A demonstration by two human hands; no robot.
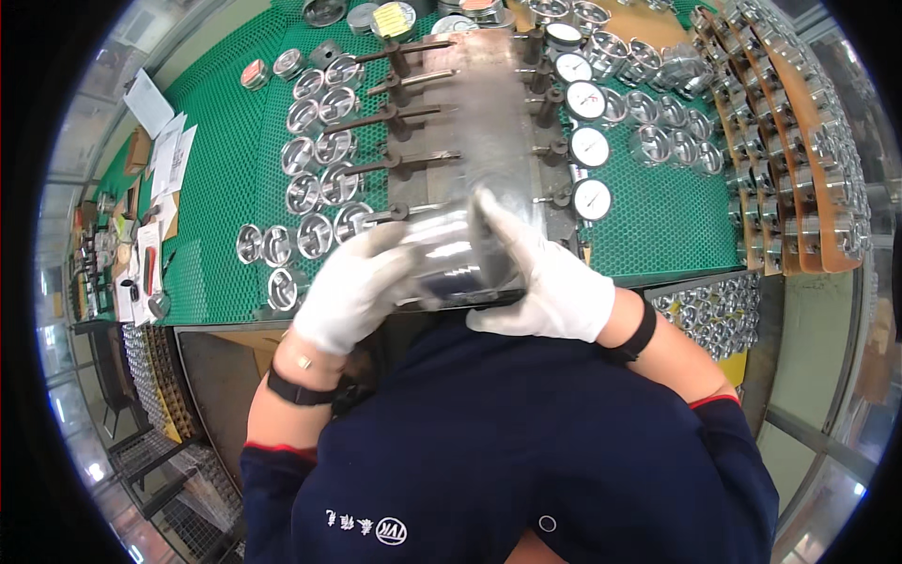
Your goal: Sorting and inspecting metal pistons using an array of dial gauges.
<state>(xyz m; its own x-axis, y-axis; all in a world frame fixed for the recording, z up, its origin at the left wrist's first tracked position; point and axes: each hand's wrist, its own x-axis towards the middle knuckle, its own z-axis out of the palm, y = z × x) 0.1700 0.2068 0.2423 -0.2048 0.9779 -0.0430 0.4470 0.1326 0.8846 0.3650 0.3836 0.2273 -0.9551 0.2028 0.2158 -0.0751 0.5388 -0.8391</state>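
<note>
Now both gloved hands, left hand and right hand, clamp a shiny metal cylinder lying crosswise.

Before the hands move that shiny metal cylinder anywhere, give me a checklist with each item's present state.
1. Left hand on the metal cylinder: ok, gloved palm wraps its left side.
2. Right hand on it: ok, grips the right side.
3. Cylinder steady: cannot tell, it is blurred.
4. Gauge fixture ahead with dial gauges upright: ok.
5. Finished parts on green mat apart from hands: ok.
</note>
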